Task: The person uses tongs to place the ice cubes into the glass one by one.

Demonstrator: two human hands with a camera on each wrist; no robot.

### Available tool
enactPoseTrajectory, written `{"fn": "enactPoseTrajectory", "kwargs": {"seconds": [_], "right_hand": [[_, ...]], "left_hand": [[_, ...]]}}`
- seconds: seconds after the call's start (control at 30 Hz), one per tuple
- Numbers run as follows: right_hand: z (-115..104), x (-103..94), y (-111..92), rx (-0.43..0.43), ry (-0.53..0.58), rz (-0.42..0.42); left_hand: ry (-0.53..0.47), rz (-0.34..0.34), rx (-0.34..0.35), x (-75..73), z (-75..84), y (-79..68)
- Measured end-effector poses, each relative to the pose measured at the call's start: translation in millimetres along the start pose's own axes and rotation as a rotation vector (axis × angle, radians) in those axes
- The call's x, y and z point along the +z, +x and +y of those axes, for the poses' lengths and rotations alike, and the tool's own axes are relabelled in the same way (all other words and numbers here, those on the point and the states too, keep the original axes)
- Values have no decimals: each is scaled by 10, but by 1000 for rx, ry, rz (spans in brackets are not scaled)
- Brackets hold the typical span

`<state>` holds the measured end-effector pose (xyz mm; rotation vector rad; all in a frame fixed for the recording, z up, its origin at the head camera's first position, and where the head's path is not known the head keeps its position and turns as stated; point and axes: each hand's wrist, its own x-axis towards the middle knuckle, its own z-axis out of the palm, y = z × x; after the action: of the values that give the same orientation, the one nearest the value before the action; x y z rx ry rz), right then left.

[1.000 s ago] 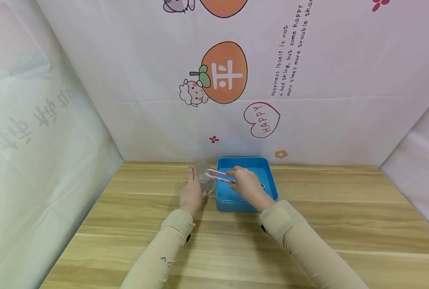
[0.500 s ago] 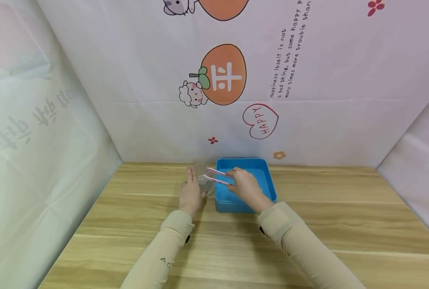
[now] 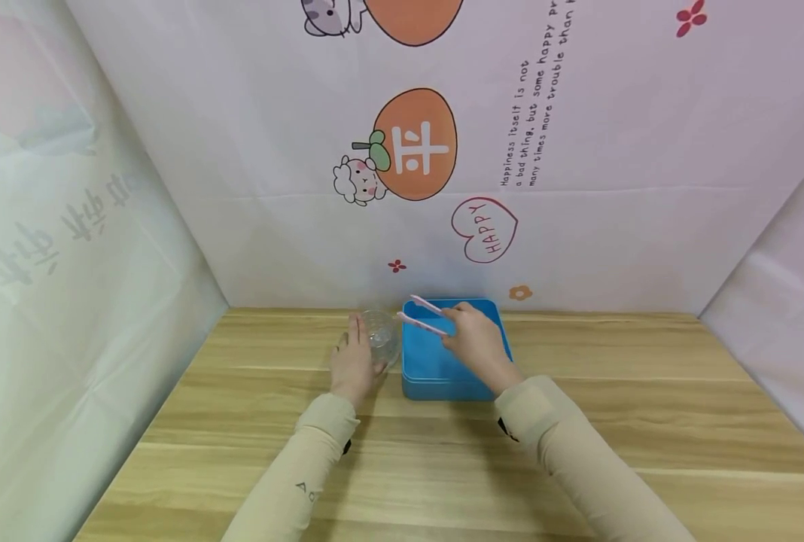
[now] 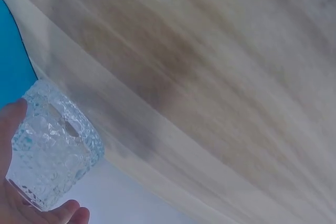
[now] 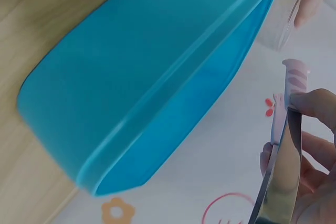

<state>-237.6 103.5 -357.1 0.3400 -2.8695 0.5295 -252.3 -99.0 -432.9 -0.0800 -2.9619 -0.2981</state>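
Observation:
My left hand [image 3: 353, 365] holds a clear glass cup [image 3: 384, 339] on the table, just left of the blue box [image 3: 443, 388]. In the left wrist view, the thumb and fingers lie on either side of the textured glass. My right hand [image 3: 478, 346] grips a pair of tongs [image 3: 422, 324] above the box. Its metal arms and pink tips [image 5: 296, 77] show in the right wrist view. The tips stand apart, and I see nothing between them. Part of the box's inside is hidden behind the right hand.
The wood-grain table [image 3: 605, 421] ends at a white printed sheet [image 3: 293, 248] close behind the box and cup. Another white sheet [image 3: 104, 316] hangs along the left side. Table surface stretches out on both sides and in front.
The tongs have lifted away from the glass cup and moved right, over the box, with their tips wider apart. The left hand keeps its place at the cup.

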Motion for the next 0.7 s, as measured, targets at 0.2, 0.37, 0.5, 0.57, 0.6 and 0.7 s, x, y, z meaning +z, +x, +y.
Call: {"fn": "enactPoseTrajectory", "kwargs": {"seconds": [0.2, 0.37, 0.5, 0.57, 0.6, 0.7], "right_hand": [[248, -43, 37, 64, 8, 76], [466, -45, 63, 137, 61, 114], [638, -64, 57, 191, 73, 125], [716, -84, 46, 218, 67, 130], [751, -94, 42, 234, 58, 132], [849, -121, 19, 266, 58, 147]], "left_hand": [[32, -20, 9, -38, -19, 5], [42, -18, 13, -62, -30, -18], [47, -12, 20, -66, -44, -22], [54, -14, 24, -64, -53, -21], [58, -14, 27, -63, -58, -20], [53, -23, 26, -66, -67, -15]]}}
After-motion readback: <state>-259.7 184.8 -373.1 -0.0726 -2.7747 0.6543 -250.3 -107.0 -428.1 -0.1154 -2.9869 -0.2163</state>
